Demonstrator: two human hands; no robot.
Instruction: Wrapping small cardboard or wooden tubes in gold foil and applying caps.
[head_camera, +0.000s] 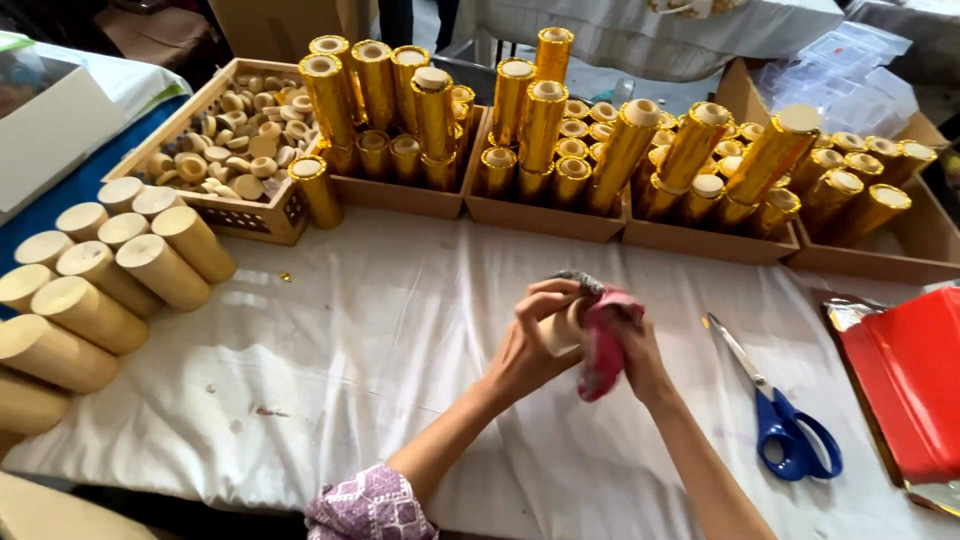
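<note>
Mid-bench: left hand (535, 335) pinching a bare wooden cylinder (563, 328), right hand (632, 350) pressing a red cloth (603, 345) around it. Far boxes full of gold-wrapped cylinders (600, 140); left stack of bare cylinders (100, 280) still unwrapped.

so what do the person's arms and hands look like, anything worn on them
Both forearms are bare, and neither the left hand nor the right hand wears a glove. No ring, watch or bracelet shows. On the left arm, a purple and white patterned sleeve ends about the elbow.
</note>
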